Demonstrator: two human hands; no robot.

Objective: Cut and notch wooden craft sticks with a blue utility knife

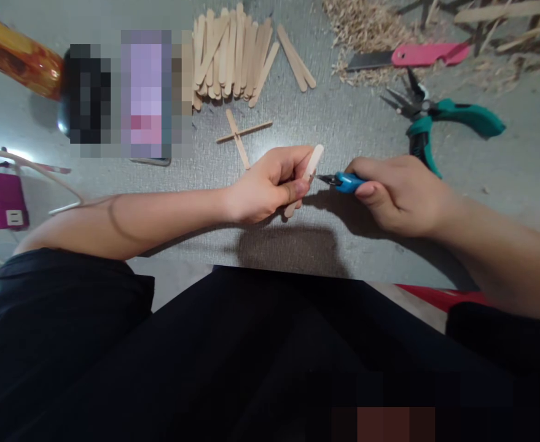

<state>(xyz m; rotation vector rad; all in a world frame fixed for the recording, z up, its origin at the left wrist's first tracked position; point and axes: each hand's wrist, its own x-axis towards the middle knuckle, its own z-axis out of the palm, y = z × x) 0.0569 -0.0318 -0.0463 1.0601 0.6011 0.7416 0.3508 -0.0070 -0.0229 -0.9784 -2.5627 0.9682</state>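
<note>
My left hand [281, 183] pinches a pale wooden craft stick [314, 161] near its middle, holding it tilted above the table. In my right hand [401, 193] are small blue-handled cutters [347, 182], its fingers wrapped around the handles. The dark jaw tips point left and lie right by the edge of the stick; whether they touch it I cannot tell. A notch or dark mark shows on the stick near those tips. Beyond my left hand, two craft sticks form a cross [236, 133] flat on the table.
Farther back lies a pile of craft sticks [228, 55], with two loose sticks [296, 58] beside it. Green-handled pliers [467, 116], a pink-handled knife [430, 55] and wood shavings [371, 27] occupy the right. A phone [145, 98] and a purple power socket [2, 199] are left.
</note>
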